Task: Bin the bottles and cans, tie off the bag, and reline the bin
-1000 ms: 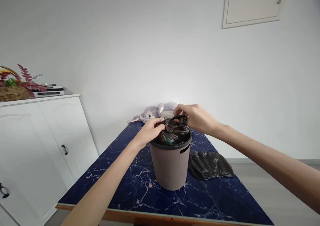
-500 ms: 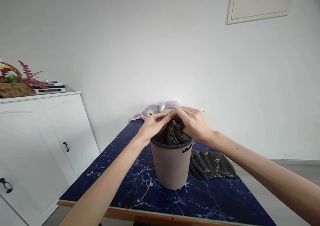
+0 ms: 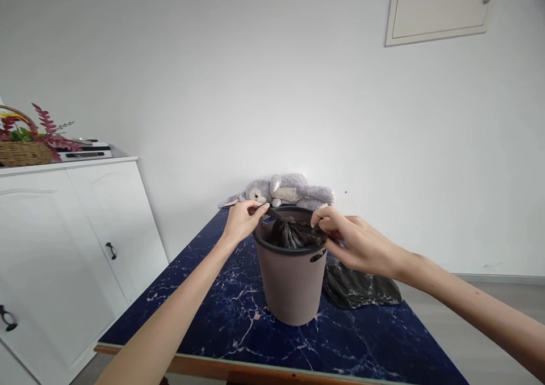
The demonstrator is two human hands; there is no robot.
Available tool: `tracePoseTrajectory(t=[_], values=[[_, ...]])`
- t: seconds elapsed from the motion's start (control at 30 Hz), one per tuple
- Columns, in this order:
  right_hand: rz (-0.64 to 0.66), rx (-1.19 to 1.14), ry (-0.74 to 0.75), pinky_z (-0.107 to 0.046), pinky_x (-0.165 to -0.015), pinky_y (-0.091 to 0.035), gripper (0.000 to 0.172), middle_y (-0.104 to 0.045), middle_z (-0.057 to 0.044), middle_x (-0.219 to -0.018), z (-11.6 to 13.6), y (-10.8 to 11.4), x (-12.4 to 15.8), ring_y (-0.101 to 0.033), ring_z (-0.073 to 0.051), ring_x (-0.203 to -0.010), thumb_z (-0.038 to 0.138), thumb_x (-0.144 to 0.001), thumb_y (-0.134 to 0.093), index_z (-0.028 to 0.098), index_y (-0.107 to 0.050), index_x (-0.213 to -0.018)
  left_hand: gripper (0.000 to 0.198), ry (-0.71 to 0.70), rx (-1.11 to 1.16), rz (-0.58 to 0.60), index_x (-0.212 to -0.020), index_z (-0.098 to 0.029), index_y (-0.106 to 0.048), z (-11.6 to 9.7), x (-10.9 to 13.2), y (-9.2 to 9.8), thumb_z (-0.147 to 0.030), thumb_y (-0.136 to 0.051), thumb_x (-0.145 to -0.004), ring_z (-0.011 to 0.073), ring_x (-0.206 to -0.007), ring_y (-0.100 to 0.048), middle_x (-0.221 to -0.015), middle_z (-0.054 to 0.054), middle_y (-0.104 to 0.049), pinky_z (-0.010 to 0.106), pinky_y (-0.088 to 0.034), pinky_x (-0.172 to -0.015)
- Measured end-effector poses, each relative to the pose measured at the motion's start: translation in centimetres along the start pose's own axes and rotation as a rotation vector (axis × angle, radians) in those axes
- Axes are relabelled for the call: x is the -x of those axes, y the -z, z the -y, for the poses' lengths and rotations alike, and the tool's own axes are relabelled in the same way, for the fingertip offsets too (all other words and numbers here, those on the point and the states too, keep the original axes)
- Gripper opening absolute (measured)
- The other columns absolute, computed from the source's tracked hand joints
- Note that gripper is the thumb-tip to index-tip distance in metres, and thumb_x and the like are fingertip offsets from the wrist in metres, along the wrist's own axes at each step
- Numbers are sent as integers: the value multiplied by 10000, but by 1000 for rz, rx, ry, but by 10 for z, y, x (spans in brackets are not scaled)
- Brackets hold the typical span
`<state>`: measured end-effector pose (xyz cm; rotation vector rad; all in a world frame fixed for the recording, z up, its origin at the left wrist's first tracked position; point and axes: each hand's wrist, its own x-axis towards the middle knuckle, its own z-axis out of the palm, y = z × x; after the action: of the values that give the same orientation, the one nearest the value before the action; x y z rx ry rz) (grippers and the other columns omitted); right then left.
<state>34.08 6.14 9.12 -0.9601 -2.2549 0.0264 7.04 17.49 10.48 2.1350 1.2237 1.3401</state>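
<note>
A black plastic garbage bag (image 3: 291,234) sits inside a taupe trash can (image 3: 292,288) with a dark rim, its top gathered into a bunch. Over the can's left rim, my left hand (image 3: 243,221) pinches one twisted end of the bag between thumb and fingers. My right hand (image 3: 355,240) grips the other end at the right rim, close above the can's handle slot. Both ends are stretched apart from the gathered middle. What lies inside the bag is hidden.
Another black plastic bag (image 3: 361,285) lies flat to the can's right on the blue marbled table (image 3: 221,322). A grey plush rabbit (image 3: 289,189) lies behind the can against the wall. White cabinets (image 3: 76,260) stand at left, bearing a flower basket (image 3: 25,152).
My hands, together over the can before, have moved apart, left and right. The bag's ends are now drawn outward, with its gathered middle lower in the can.
</note>
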Motion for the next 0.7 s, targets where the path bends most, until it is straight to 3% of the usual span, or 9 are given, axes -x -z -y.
tracePoseTrajectory(t=[0.13,0.27,0.37,0.47,0.53,0.6,0.63,0.7], values=[[19,-146,-150,-338,-580,-310,203,-637,31,-739,1,3,17,-456,-172,-568,247,-976,-497,280,-439,-1168,289,23,21,3,-757,-224,-815,10,2,3,-508,-786,-806,320,-943,-699,-948,119,-803,366,-490,-830],[-4,-156,-323,-341,-567,-359,232,-643,12,-728,-7,11,8,-512,-184,-589,424,-1026,-495,257,-481,-1186,404,63,109,36,-906,-214,-827,12,9,6,-604,-738,-850,315,-1040,-696,-1075,113,-803,383,-500,-905],[-43,-58,-340,-365,-645,-480,462,-692,-82,-991,-8,13,-15,-630,-214,-754,570,-974,-586,226,-571,-1282,473,113,202,27,-1029,-219,-815,11,15,7,-648,-747,-840,311,-1164,-665,-1219,104,-772,367,-499,-959],[29,43,-268,-397,-783,-546,488,-654,-138,-1280,-5,5,-42,-680,-262,-974,554,-942,-654,223,-666,-1300,532,106,301,-58,-1144,-235,-782,20,20,5,-685,-700,-874,298,-1283,-612,-1348,96,-718,346,-477,-1019],[141,139,-242,-405,-775,-540,395,-692,-134,-1236,-3,-5,-58,-684,-285,-992,496,-934,-690,221,-739,-1213,602,124,363,-191,-1207,-220,-747,37,26,0,-730,-611,-917,294,-1290,-611,-1366,116,-699,342,-487,-1001],[235,216,-240,-389,-711,-511,230,-750,-108,-1039,-2,-14,-70,-689,-284,-903,403,-915,-736,223,-799,-1045,690,209,384,-318,-1205,-183,-727,63,38,-5,-784,-538,-922,304,-1240,-641,-1323,151,-707,348,-515,-947],[257,237,-242,-377,-687,-492,147,-756,-91,-938,-2,-17,-74,-686,-276,-858,349,-901,-753,227,-810,-959,726,272,366,-340,-1184,-170,-724,79,46,-8,-810,-520,-910,312,-1213,-657,-1295,162,-715,355,-527,-927],[241,243,-250,-359,-674,-469,63,-755,-62,-850,-3,-21,-79,-683,-261,-814,267,-889,-759,234,-813,-883,772,388,268,-268,-1117,-164,-736,116,66,-12,-854,-479,-887,333,-1171,-681,-1223,166,-745,385,-545,-913]])
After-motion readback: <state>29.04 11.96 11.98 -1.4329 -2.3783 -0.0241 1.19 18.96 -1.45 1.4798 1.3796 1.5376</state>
